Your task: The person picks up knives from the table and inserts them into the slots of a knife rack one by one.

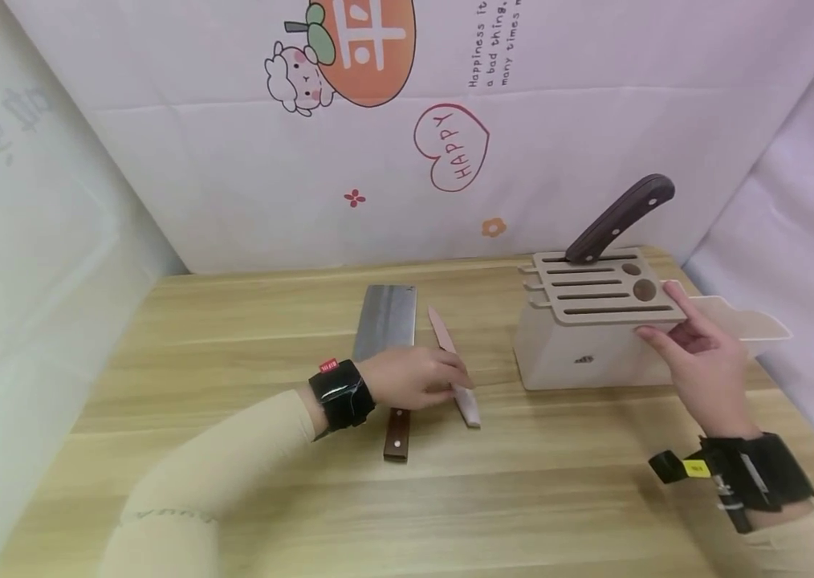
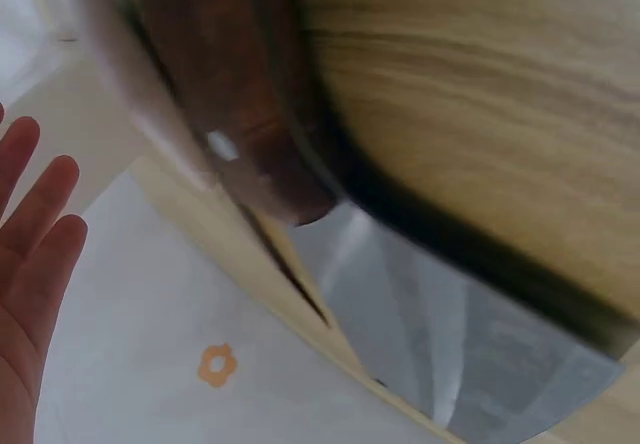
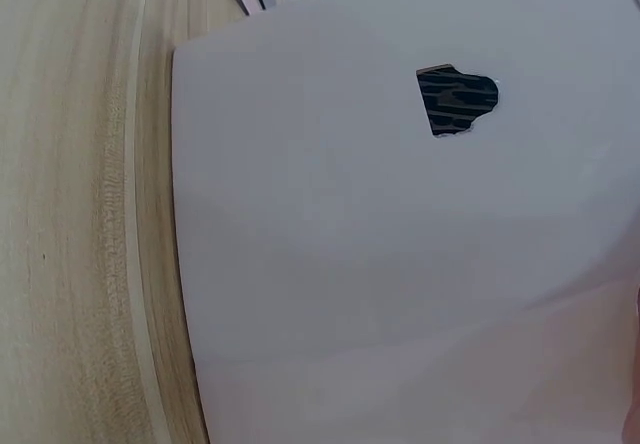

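My left hand [image 1: 417,377] lies over the upper part of the brown handle [image 1: 396,437] of a steel cleaver [image 1: 385,321], which lies flat on the wooden table [image 1: 450,498]. Its fingertips reach the handle of a slim pink knife [image 1: 443,333] beside the cleaver. In the left wrist view the fingers [image 2: 30,274] look straight, above the cleaver's blade [image 2: 470,344]. My right hand [image 1: 699,357] rests with straight fingers against the right corner of a pale knife block [image 1: 580,353]. A dark-handled knife [image 1: 620,217] stands in the block's back slot. The block's side [image 3: 400,244] fills the right wrist view.
A pale flat blade-like piece [image 1: 754,321] shows behind my right hand, right of the block; whether the hand holds it is unclear. A printed white cloth wall [image 1: 407,160] closes the back and both sides. Bare tabletop lies in front of the knives.
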`<control>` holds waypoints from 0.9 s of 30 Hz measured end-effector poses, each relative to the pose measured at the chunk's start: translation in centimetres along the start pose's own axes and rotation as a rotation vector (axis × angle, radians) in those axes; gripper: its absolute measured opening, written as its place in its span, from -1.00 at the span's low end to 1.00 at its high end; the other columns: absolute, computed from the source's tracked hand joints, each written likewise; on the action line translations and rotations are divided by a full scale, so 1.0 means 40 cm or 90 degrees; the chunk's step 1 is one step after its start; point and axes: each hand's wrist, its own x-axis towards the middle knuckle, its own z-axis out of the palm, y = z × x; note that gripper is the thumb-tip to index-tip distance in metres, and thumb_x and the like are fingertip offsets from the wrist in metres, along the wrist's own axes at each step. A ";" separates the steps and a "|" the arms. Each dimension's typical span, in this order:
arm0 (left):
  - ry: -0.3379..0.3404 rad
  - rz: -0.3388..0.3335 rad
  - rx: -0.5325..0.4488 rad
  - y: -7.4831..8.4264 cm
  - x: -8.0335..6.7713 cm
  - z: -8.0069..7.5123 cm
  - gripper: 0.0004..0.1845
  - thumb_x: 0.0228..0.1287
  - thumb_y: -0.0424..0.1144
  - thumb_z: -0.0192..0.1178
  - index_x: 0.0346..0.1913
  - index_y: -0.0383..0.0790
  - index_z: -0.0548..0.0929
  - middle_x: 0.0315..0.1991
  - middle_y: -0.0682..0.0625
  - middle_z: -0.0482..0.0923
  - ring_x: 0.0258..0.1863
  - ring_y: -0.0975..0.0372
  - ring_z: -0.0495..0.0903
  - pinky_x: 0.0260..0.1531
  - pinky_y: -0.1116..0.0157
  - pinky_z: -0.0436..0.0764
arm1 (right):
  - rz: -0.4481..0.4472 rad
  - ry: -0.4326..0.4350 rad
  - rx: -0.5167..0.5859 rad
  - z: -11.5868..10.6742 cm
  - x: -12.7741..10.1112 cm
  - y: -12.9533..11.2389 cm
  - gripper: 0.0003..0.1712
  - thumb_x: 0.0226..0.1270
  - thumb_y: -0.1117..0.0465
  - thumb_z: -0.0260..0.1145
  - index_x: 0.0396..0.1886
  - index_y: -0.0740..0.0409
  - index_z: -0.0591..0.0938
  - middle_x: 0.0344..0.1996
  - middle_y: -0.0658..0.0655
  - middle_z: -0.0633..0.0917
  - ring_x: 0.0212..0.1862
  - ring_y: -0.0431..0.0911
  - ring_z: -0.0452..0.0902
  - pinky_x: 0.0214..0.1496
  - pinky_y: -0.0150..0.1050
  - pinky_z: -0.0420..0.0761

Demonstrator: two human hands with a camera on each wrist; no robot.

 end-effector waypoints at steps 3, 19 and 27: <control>-0.045 0.000 0.008 -0.011 0.011 0.018 -0.72 0.42 -0.36 0.26 0.13 -0.14 0.74 0.08 0.02 0.67 0.12 0.22 0.61 0.15 0.43 0.54 | 0.004 0.001 0.021 -0.003 -0.002 0.001 -0.26 0.27 0.54 0.42 0.43 0.09 0.51 -0.46 -0.09 0.70 -0.45 -0.33 0.53 -0.40 -0.60 0.49; -0.125 0.028 0.008 -0.018 0.077 0.040 -0.64 0.33 -0.53 0.22 0.08 -0.15 0.78 0.04 0.02 0.66 0.06 0.30 0.60 0.10 0.53 0.51 | -0.013 0.000 0.086 0.004 -0.004 0.012 -0.25 0.25 0.60 0.39 0.42 0.15 0.51 -0.38 -0.05 0.74 -0.37 -0.32 0.62 -0.23 -0.61 0.58; -0.142 0.018 0.044 -0.014 0.084 0.040 -0.64 0.35 -0.51 0.23 0.11 -0.16 0.77 0.07 -0.01 0.67 0.12 0.26 0.59 0.15 0.49 0.51 | -0.020 0.021 0.026 0.005 0.001 0.007 -0.26 0.23 0.60 0.41 0.40 0.13 0.54 -0.48 -0.08 0.70 -0.46 -0.33 0.54 -0.37 -0.61 0.52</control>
